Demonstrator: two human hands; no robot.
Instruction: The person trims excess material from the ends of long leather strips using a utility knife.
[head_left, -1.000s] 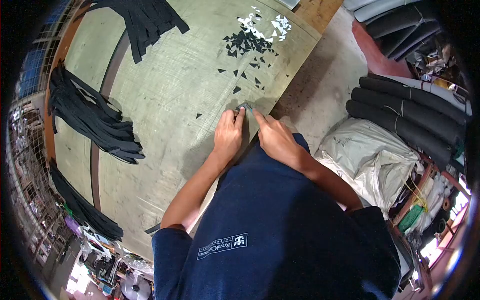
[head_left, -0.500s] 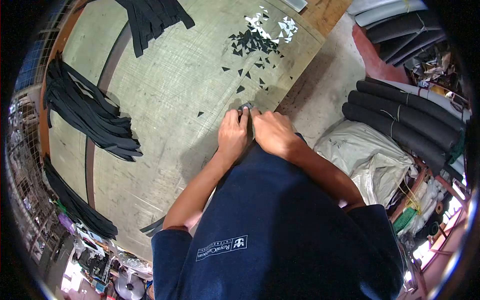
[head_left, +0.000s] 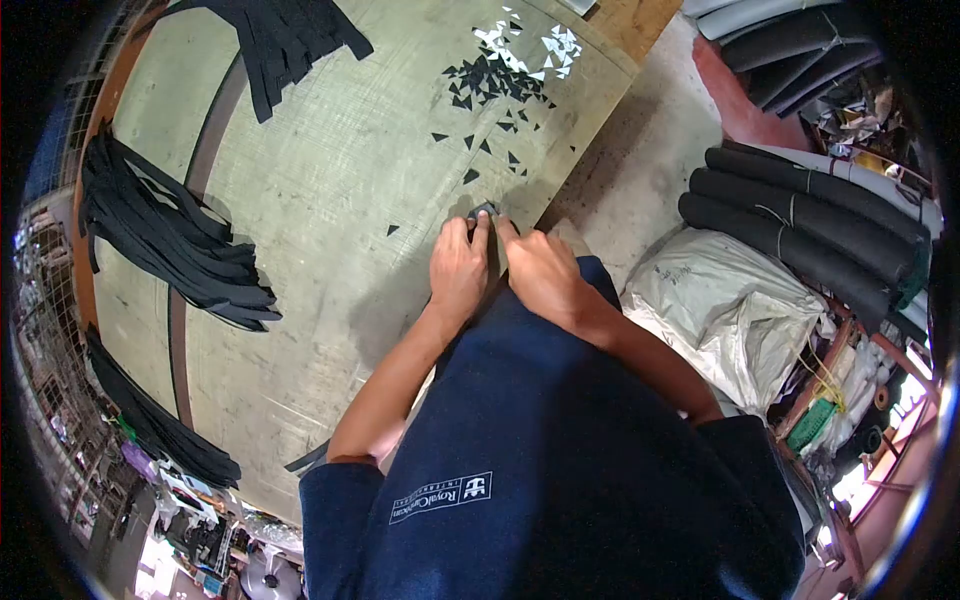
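Observation:
My left hand [head_left: 460, 262] is at the table's near edge, its fingers bent and its fingertips pressed on a small dark piece [head_left: 482, 211]. Just right of it, my right hand [head_left: 541, 268] is closed, with one finger reaching toward the same piece; what it holds, if anything, is hidden. Beyond the hands, small black triangular scraps [head_left: 492, 82] and white scraps [head_left: 562, 48] lie scattered on the table [head_left: 330, 180]. A single black triangle [head_left: 393, 230] rests to the left of my left hand.
Bundles of black strips lie at the table's top [head_left: 285, 45], left [head_left: 175, 235] and lower left [head_left: 155, 415]. Dark rolls [head_left: 790, 235] and a whitish sack [head_left: 715, 310] stand right of the table. Wire mesh runs along the far left.
The view has shifted slightly, so the table and scraps appear a little further left. My right hand's fingers have moved slightly; both hands remain at the small dark piece.

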